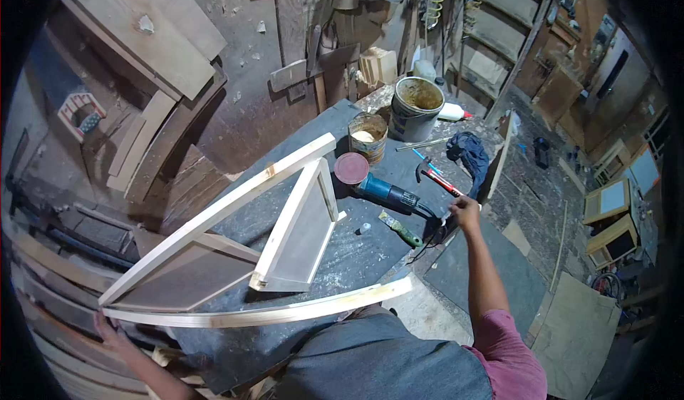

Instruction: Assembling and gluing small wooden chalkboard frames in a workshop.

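Observation:
My right hand (467, 213) is closed round the handle of a claw hammer (440, 180), raised over the right side of the workbench with its head pointing away to the left. At the far left, my left hand (110, 331) grips the corner of a pale wooden frame (221, 214), where two long bars meet. Part of that hand is hidden by the wood. Inside the angle of the bars stands a smaller wooden piece with a thin panel (303, 236). Close to the hammer lie a teal angle grinder (388, 192) with a reddish disc and a green-handled scraper (400, 229).
Behind the grinder stand a rusty tin (368, 141) and a stained bucket (415, 120). A dark cloth (468, 159) is bunched beside them. The grinder's cord runs near my right hand. Boards (149, 29) lean on the wall at back left.

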The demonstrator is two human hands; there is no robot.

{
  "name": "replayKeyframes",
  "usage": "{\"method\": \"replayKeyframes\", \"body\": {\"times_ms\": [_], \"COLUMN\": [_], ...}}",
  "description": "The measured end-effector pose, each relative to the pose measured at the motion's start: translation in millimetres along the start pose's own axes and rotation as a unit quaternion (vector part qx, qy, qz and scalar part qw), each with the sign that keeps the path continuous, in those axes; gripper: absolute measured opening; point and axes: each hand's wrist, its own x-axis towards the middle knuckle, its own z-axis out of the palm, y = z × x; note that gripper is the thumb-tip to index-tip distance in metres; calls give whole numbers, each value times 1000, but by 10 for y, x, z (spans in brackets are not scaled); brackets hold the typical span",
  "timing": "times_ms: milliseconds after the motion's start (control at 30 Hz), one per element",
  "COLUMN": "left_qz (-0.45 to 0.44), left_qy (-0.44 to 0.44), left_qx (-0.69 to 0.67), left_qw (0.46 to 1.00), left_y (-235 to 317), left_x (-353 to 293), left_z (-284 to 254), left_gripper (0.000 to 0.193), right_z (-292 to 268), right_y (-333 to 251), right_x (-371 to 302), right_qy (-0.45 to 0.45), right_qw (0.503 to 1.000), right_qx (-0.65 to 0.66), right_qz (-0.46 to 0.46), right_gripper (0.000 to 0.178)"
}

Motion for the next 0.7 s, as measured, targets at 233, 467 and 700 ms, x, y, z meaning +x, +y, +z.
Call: {"method": "replayKeyframes", "body": {"times_ms": [233, 467, 700], "left_qz": [-55, -49, 55], "left_qy": [84, 77, 100], "left_qx": [-11, 18, 29], "left_qw": [995, 996, 993], "left_y": [192, 237, 303], "left_x": [-88, -141, -807], "left_z": [82, 153, 542], "left_gripper": [29, 52, 43], "right_z": [843, 1414, 1734], "right_y": [-409, -866, -919], "right_x": [-29, -439, -638], "right_qy": [-122, -394, -321], "right_qw": [980, 864, 876], "right_qx": [-5, -81, -136], "right_qz": [-157, -303, -334], "right_gripper": [33, 55, 32]}}
